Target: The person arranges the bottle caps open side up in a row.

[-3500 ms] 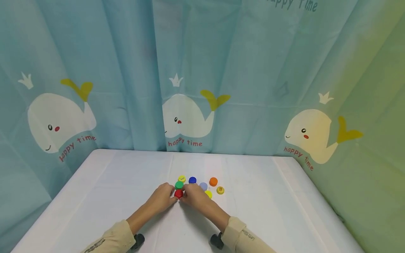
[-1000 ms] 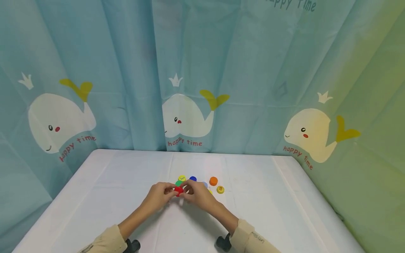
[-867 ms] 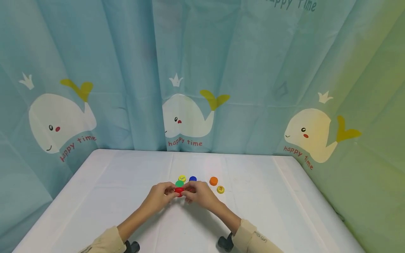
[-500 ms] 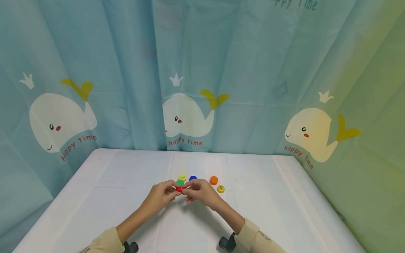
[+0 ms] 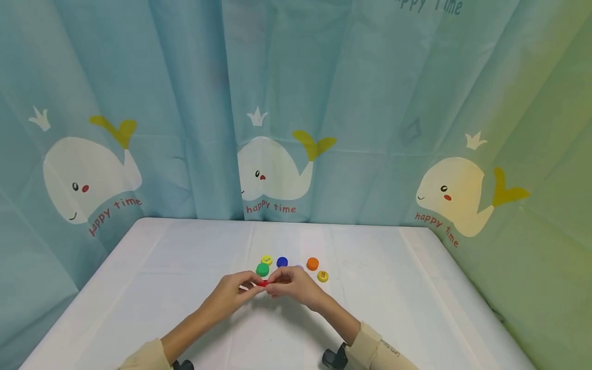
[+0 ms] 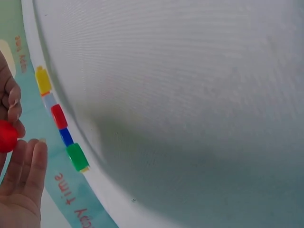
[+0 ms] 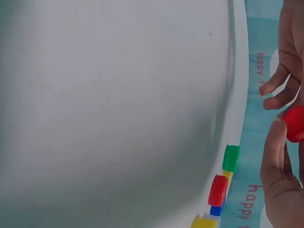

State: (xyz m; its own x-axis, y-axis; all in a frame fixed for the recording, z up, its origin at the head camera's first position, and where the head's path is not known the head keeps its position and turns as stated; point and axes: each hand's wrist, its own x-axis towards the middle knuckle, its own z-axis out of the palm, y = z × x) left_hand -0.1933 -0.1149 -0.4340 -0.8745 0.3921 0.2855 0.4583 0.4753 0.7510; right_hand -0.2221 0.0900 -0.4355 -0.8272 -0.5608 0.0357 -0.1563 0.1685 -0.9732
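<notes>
Both hands meet over the near side of the caps and hold one red bottle cap (image 5: 263,283) between their fingertips. The left hand (image 5: 231,294) pinches its left side; the right hand (image 5: 298,286) grips it from the right. Fingers cover most of the cap in the head view. Both wrist views show it raised off the table, at the left edge in the left wrist view and as a red cap (image 7: 295,124) at the right edge in the right wrist view. Just beyond the hands lie a green cap (image 5: 262,270) and a blue cap (image 5: 282,262).
On the white table (image 5: 176,267) also lie a yellow cap (image 5: 266,260), an orange cap (image 5: 312,263) and a yellow-gold cap (image 5: 322,276). A second red cap (image 6: 59,116), hidden in the head view, shows in both wrist views. A curtain (image 5: 194,128) hangs behind.
From low beside the green cap, the hands have raised the red cap and turned it edge-on. Over the last half second they sink slightly, and the green cap shows more fully.
</notes>
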